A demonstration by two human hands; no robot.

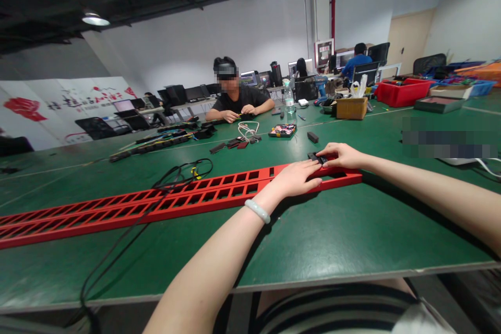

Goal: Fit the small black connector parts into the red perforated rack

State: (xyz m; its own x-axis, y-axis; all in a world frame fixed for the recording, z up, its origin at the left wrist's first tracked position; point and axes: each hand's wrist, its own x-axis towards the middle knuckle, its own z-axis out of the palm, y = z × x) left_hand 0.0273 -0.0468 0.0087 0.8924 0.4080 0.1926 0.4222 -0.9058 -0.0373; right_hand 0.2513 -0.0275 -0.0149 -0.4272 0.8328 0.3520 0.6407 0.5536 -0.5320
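Observation:
A long red frame (219, 197) with rows of rectangular openings lies across the green table. Near its right end, my left hand (298, 177) rests over the frame, fingers stretched out, its fingertips touching a small black part (322, 159). My right hand (341, 156) is at the same black part from the right, thumb and fingers bent round it. The hands partly hide this part. A black cable (146, 214) runs over the frame to the left.
Beyond the frame are a small black block (312, 137), a tray of small parts (282, 131), a white cable (248, 128) and a bottle (289, 99). A person (238, 99) sits opposite. A cardboard box (352, 108) and red bin (403, 93) stand back right.

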